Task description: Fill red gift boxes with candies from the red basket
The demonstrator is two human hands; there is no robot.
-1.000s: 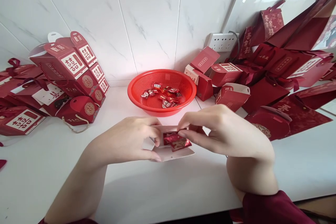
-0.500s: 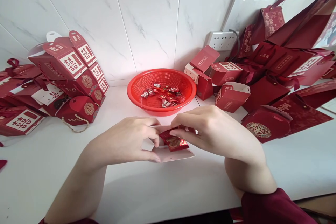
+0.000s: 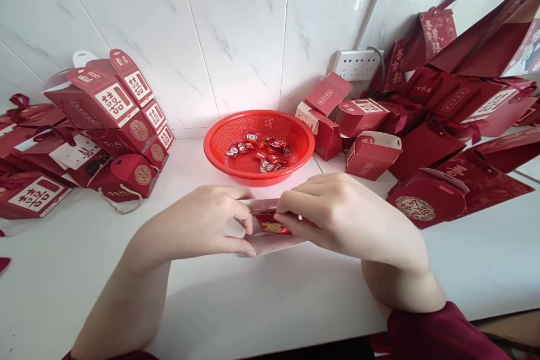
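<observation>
Low over the counter, a small paper gift box (image 3: 276,244) lies open, its pale inner flaps facing up. My left hand (image 3: 206,219) is closed on the box's left side, thumb on the near flap and fingers on the far one. A shiny red candy packet (image 3: 270,226) with a gold print sits between the flaps. My right hand (image 3: 337,211) has its fingers bent down into the box, pinching the packet's right side; the fingertips are partly hidden. Behind the hands stands a red plastic basket (image 3: 217,164) holding several wrapped candies (image 3: 272,164).
Red gift boxes (image 3: 112,101) are stacked at the left. More red boxes and bags (image 3: 426,202) crowd the right side. A white power strip (image 3: 356,64) rests against the tiled wall (image 3: 240,28), and the white counter (image 3: 253,304) runs below.
My right hand has lowered the candy packet from above the flaps down into the gift box. The far flap stands more visible now. My left hand keeps its hold, shifted slightly up.
</observation>
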